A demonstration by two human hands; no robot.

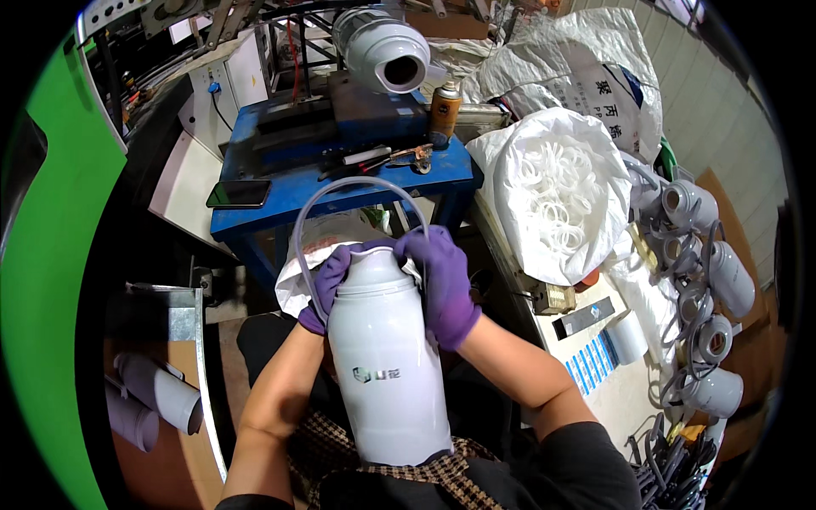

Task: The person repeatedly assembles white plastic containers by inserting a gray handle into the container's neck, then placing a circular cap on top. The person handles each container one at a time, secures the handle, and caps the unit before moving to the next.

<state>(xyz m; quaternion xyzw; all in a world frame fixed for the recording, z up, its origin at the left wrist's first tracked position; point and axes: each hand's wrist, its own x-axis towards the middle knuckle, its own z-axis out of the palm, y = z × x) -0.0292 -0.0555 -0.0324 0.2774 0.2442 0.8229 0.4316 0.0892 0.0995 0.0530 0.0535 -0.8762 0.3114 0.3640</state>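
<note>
A pale grey thermos flask [387, 365] rests in my lap, its neck tilted away from me. A curved translucent grey handle [361, 180] arches over its top. My left hand [326, 285], in a purple glove, is closed around the left side of the neck, where the handle's left end comes down. On the opposite side, my gloved right hand [444, 285] is closed at the handle's right end, fingers bent over the rim of the neck. The fingers partly hide where the handle meets the flask.
Ahead stands a blue bench [340, 197] bearing a phone [238, 194], pliers [361, 161], a spray can [444, 115] and another flask [382, 51]. Right are a sack of white rings [557, 195], a label roll [626, 338] and several grey flask parts [714, 331]. Cylindrical shells [157, 391] lie left.
</note>
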